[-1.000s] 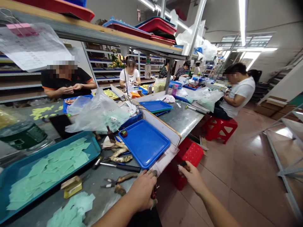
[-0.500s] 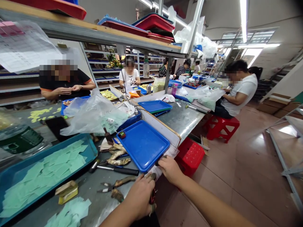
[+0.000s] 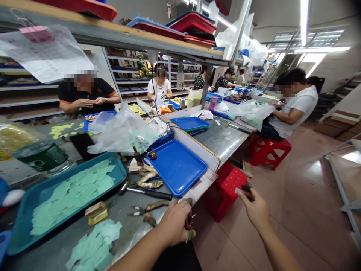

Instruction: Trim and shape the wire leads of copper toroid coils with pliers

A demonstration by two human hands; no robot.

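My left hand (image 3: 175, 223) is closed at the table's front edge, around a dark red object (image 3: 188, 221) whose kind I cannot make out. Brownish wrapped ends show beside its fingers. To the right, over the floor, my right hand (image 3: 256, 211) is raised in a pinch. A small dark piece (image 3: 248, 192) and a pale greenish bit (image 3: 238, 191) show at its fingertips; what they are is unclear. Pliers with wrapped handles (image 3: 153, 206) lie left of my left hand, near a black-handled hammer (image 3: 152, 193). The blue tray (image 3: 180, 165) lies just beyond.
A teal tray (image 3: 17, 241) holds pale green sheets, with more loose sheets (image 3: 94, 244) in front and a small yellowish block (image 3: 96, 213) between. A plastic bag (image 3: 124, 128) lies behind. A red stool (image 3: 225, 184) stands right of the table; several people sit working around.
My right hand has moved right, away from the blue tray's corner, and is now raised over the floor. My left hand stays closed at the table edge. The view has shifted slightly.
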